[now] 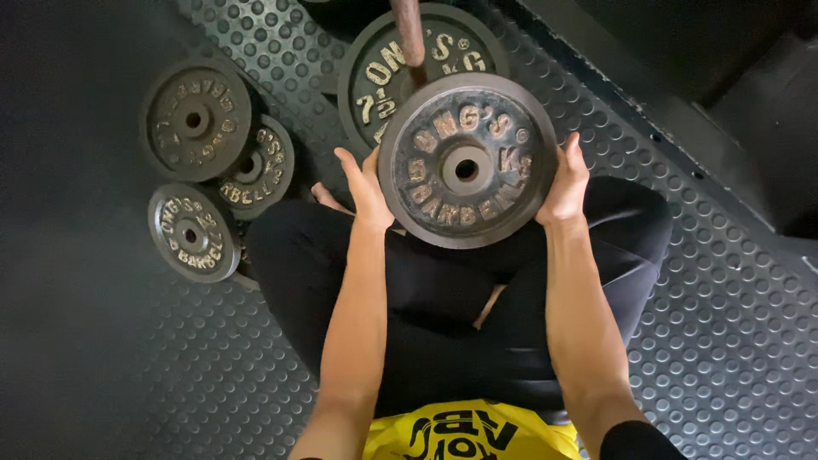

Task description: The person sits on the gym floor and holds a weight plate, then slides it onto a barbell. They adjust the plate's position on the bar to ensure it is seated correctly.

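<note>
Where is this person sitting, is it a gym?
Probably a gym or home workout room. Both hands, left hand and right hand, hold a round iron weight plate. More smaller plates lie on the studded rubber floor mat, beside a rusty bar.

studded rubber floor, 4 wt plates, rusty bar
</note>
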